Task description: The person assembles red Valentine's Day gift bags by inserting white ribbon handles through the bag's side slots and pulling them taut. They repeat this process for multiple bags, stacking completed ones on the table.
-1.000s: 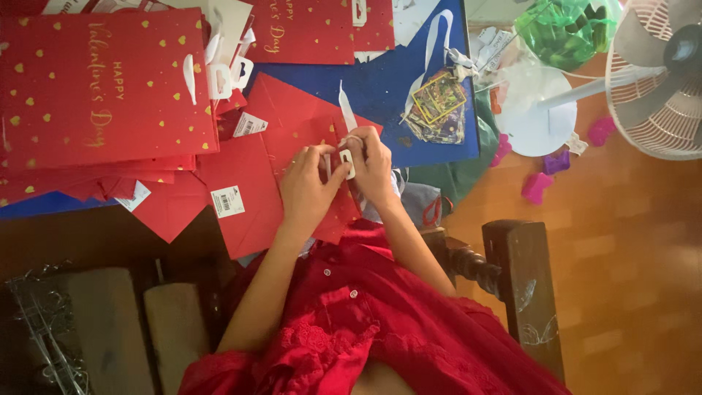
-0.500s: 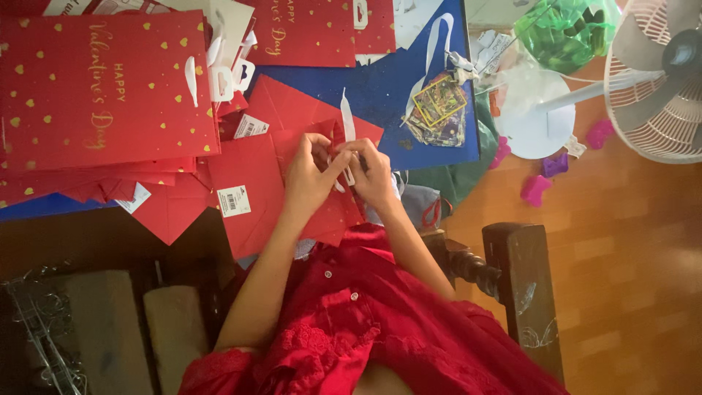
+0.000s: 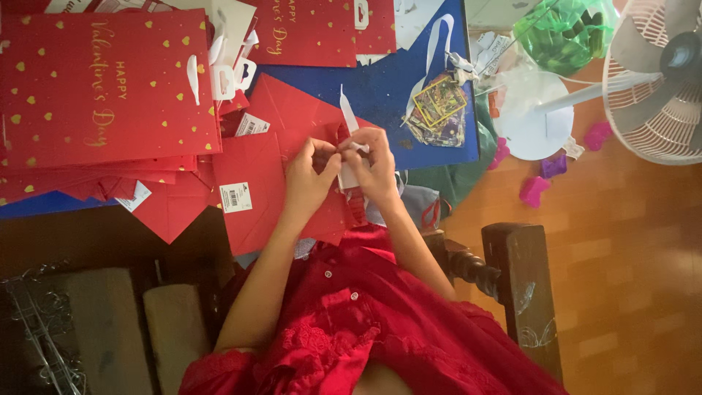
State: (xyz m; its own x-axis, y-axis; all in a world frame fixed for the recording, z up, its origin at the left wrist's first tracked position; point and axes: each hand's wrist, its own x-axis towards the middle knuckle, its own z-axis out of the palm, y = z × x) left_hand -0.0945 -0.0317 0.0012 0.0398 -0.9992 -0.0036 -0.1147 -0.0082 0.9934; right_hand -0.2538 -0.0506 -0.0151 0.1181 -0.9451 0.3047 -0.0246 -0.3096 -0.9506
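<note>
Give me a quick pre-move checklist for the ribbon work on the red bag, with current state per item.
1. Both hands on the piece: left hand and right hand meet at the white ribbon - ok.
2. Ribbon end free above the fingers - ok.
3. Ribbon threaded through the red bag - cannot tell, fingers hide it.
4. Bag lies flat on the blue table cover - ok.
5. Finished bag stack out of the hands' way - ok.
6. Fan well off the work - ok.

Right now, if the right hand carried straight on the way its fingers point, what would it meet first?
The right hand points left, so it would meet the left hand first; both already pinch the white ribbon.
</note>
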